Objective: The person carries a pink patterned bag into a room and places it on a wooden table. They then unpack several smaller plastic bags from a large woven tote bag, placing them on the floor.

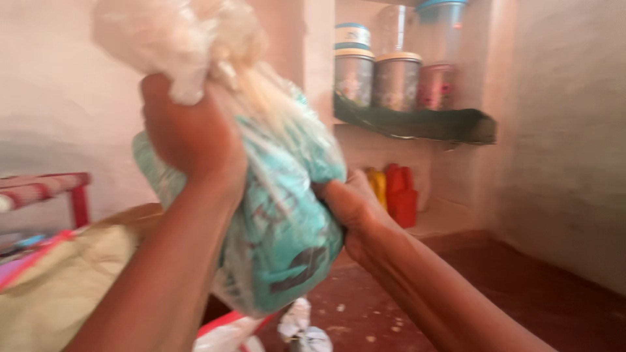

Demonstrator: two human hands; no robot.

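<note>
1. Nearest to me, low at the left, lies a pale tan sack (52, 293), with a strip of pink and red fabric (29, 257) along its upper left edge.
2. Low in the middle, on the dark red floor (521, 293), sits a small knotted plastic bag (303, 332) beside something red and white that I cannot make out.
3. My left hand (189, 133) is raised in front of me, its back toward me, fingers curled shut around the gathered neck of a clear plastic bag (274, 215). The loose crumpled top of that bag puffs out above my fist, near the upper edge of the view.
4. The bag hangs in the air between my two hands, well above the floor, and bulges with a teal packet (287, 241) bearing dark print, blurred by motion.
5. My right hand (349, 205) presses against the bag's right side. Its fingers are hidden behind the plastic, so I cannot tell whether they grip it or only rest flat.
6. Farther off at the left stands a red-framed bench (72, 192) with striped webbing, against the pale wall.
7. Farther right, in a wall recess, a red container (401, 195) and a yellow one (376, 182) stand side by side.
8. Farthest, on the shelf (424, 124) above them, patterned tins (394, 81) with lids stand in a row, with clear jars behind.
</note>
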